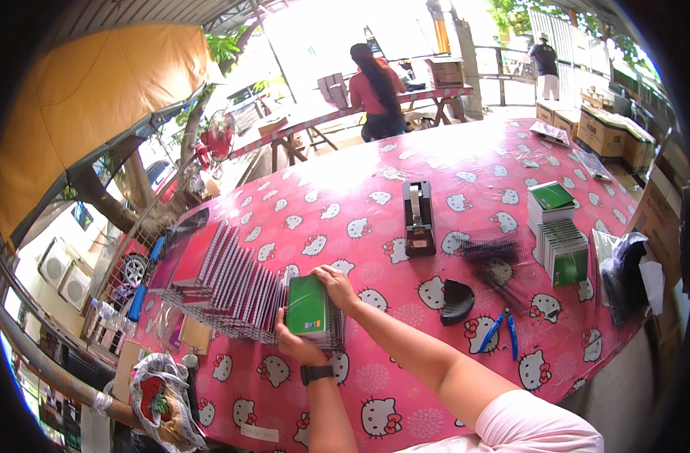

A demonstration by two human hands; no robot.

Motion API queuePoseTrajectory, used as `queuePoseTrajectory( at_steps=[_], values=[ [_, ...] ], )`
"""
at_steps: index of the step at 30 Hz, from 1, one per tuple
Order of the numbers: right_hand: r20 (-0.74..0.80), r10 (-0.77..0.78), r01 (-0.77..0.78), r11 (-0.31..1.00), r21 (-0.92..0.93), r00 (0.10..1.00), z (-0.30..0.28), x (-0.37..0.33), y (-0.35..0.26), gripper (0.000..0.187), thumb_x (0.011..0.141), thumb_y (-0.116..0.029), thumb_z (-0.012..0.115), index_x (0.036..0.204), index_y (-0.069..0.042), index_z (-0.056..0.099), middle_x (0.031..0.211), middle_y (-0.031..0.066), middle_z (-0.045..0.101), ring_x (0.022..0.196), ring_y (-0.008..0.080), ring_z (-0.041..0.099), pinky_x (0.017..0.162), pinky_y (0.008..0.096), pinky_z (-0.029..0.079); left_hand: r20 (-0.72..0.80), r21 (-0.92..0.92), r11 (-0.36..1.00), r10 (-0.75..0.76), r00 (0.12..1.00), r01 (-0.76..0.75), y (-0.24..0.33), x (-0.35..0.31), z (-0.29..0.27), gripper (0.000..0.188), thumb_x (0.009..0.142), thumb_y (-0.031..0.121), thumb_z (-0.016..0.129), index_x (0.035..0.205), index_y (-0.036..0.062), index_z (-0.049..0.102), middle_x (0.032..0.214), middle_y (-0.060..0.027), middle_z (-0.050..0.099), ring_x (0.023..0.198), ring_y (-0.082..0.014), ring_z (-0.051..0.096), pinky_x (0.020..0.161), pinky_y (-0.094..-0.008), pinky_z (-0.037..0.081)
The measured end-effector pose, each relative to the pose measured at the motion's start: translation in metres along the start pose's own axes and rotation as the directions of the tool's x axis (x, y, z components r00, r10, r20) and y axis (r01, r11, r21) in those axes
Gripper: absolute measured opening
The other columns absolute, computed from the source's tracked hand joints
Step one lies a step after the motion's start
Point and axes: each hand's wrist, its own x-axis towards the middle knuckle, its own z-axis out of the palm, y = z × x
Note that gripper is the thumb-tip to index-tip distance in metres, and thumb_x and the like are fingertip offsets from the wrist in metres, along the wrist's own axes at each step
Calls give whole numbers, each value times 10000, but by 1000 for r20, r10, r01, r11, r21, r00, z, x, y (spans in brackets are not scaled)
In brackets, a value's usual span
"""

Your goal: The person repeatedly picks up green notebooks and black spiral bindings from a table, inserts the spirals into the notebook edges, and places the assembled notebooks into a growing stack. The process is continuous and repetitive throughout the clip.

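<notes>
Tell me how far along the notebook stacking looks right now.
Done: a long row of spiral notebooks lies overlapped on the pink table. In hand: the left hand and right hand hold a green-covered notebook stack at the row's end. Left: two green notebook piles and loose black binding coils wait further right.

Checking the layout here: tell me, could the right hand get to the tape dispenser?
Probably yes: the right hand rests on the green notebooks, and only bare tablecloth lies between it and the tape dispenser.
</notes>
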Motion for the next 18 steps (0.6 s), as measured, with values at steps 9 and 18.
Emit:
queuePoseTrajectory(
  at_steps=[9,18],
  values=[
    [-194,57,-43,996,75,979,8,-26,37,544,979,-423,374,1244,35,500,1271,147,525,1196,213,460,1021,321,322,69,-333,844,-422,904,419,-4,-9,-2,737,984,519,148,1205,-134,410,1209,-235,477,1061,-310,518,946,-415,415],
    [-174,48,-85,974,-212,984,13,-33,5,658,911,-618,331,1174,-59,558,1150,219,575,1133,357,496,965,422,365,220,-505,722,-421,880,472,-14,0,-8,544,929,421,256,1115,-33,494,1117,-156,520,1003,-275,537,883,-417,432]
  ],
)
